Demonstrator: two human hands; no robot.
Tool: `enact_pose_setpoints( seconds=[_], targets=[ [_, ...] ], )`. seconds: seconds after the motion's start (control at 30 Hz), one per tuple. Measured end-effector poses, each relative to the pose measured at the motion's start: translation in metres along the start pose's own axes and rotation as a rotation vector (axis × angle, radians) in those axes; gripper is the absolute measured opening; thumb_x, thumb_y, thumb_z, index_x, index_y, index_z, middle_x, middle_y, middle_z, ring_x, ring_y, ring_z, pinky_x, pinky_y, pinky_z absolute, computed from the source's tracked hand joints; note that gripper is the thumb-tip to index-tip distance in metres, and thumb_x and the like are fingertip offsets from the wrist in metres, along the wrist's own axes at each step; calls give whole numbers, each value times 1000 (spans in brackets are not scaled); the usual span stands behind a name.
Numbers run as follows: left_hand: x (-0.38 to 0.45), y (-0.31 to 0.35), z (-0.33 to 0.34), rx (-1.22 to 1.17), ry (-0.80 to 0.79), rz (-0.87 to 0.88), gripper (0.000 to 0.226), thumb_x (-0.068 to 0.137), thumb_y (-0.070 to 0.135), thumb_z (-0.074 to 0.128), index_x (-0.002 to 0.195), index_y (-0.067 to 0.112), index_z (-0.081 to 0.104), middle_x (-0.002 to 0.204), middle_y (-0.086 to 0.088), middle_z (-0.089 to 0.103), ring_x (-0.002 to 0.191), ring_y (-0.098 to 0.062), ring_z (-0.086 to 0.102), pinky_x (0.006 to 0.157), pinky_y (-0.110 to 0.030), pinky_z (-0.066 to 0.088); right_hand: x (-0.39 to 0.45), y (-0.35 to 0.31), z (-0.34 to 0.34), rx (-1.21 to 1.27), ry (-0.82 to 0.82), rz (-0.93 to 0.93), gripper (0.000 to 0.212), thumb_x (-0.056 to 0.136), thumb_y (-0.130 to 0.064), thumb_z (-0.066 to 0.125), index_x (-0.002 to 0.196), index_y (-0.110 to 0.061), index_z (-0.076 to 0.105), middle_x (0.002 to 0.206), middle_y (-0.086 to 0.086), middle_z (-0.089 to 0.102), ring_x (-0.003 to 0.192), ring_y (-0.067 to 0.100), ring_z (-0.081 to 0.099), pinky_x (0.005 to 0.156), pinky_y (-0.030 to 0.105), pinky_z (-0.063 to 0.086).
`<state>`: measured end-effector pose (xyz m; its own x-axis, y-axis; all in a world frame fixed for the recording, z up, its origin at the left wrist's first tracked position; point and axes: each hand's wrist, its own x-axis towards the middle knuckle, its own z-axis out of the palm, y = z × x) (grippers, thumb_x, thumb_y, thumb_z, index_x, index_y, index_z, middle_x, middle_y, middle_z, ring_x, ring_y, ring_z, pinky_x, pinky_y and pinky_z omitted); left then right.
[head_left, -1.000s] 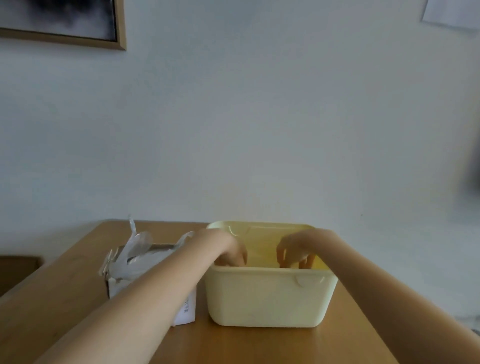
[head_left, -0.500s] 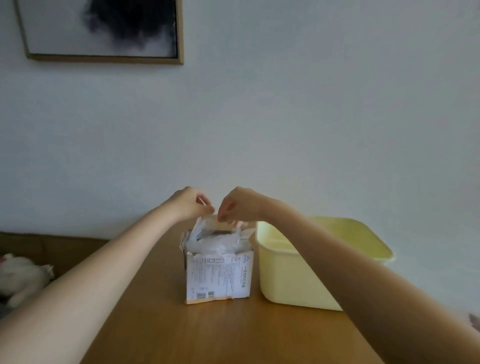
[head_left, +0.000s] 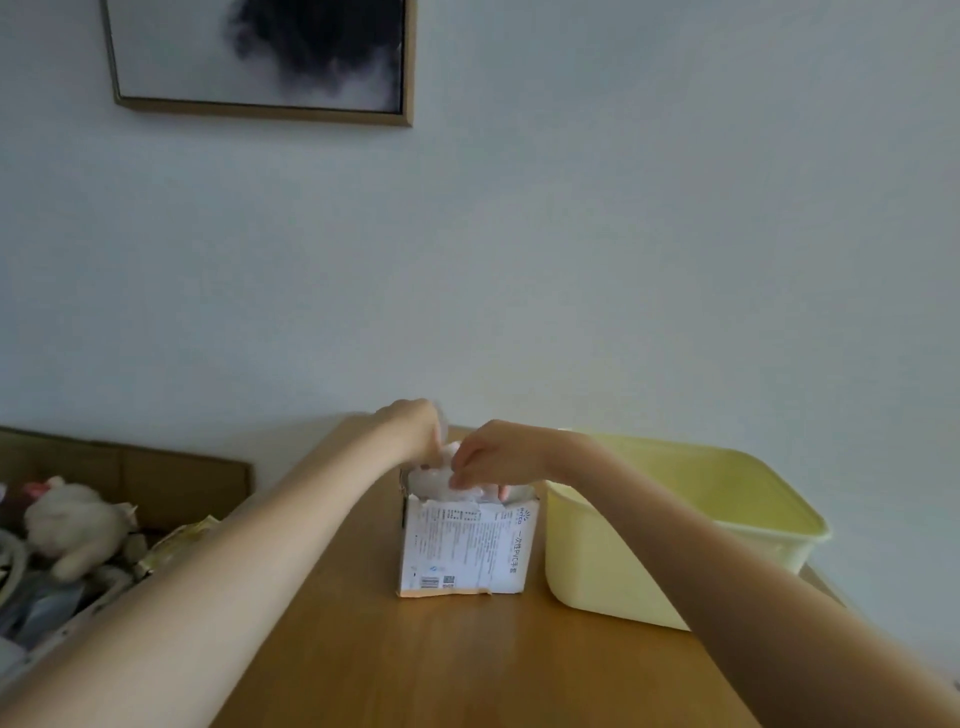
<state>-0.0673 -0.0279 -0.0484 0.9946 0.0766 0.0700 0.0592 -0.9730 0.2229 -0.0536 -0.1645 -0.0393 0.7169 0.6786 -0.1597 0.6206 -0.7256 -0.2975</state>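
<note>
Clear plastic is what both hands pinch. The left hand curls its fingers on a bit that sticks up, and the right hand nips the bunch just beside it, a little lower. The plastic pokes out of the open top of the box, right under the hands, so the way out is straight up. The box stands tall on the table, near the far end. The right hand is nearer the yellow tub, which sits just beside the box with its top open. Above the box there is lots of room. A soft toy lies down past the left table edge.
</note>
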Motion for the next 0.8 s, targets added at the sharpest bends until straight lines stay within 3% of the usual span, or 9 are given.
enact_pose_setpoints(
  seconds=[0.1,0.17,0.2,0.27,0.33,0.47,0.57,0.67,0.8],
  targets=[
    [1,-2,-14,-209,62,3,15,83,20,66,70,13,70,75,-1,71,68,-13,61,72,-25,51,0,2,4,25,-16,-36,43,95,-30,50,136,-17,48,139,0,49,64,4,54,74,20,45],
    [-1,-1,-22,-363,73,32,16,85,18,67,71,11,69,73,-1,70,64,-11,60,71,-24,53,-2,3,4,79,0,-43,44,96,-26,50,138,-17,44,140,1,47,66,5,53,78,23,46],
    [-1,0,-26,-428,75,47,16,86,17,67,71,10,67,71,0,68,62,-10,58,67,-21,52,-3,3,5,97,3,-50,37,96,-25,50,132,-17,49,132,1,51,65,6,53,78,25,47],
    [0,4,-34,-550,88,70,17,86,14,66,71,8,64,70,-2,66,59,-9,56,63,-19,49,-3,5,6,109,-2,-63,7,96,-24,50,95,-22,57,96,-3,58,62,8,50,71,25,47],
    [1,9,-40,-673,116,89,14,87,13,65,74,7,63,72,-3,65,61,-9,56,63,-18,50,-2,6,8,108,7,-55,18,94,-28,53,79,-19,50,72,-5,50,59,8,49,60,18,43],
    [3,23,-55,-854,173,117,10,88,13,64,81,6,63,71,-1,63,61,-6,55,58,-12,51,2,8,13,225,9,25,45,86,-46,60,107,-6,55,71,-2,49,61,10,48,57,17,41],
    [4,31,-59,-860,195,128,10,88,15,65,81,9,63,72,0,61,64,-7,54,62,-13,50,-1,12,12,599,-12,93,50,84,-55,58,111,-12,57,81,1,56,69,14,53,65,24,46],
    [6,32,-57,-794,214,140,13,87,28,65,92,17,64,93,1,60,88,-11,54,78,-21,42,-6,16,6,834,116,115,45,93,-50,48,107,-10,65,86,6,58,77,21,56,72,34,50],
    [4,20,-38,-795,-28,102,66,81,53,61,136,26,38,143,2,37,133,-18,36,109,-38,29,-6,19,-4,977,303,13,32,98,-32,45,103,-10,68,102,7,65,89,20,55,77,33,45]
  ],
)
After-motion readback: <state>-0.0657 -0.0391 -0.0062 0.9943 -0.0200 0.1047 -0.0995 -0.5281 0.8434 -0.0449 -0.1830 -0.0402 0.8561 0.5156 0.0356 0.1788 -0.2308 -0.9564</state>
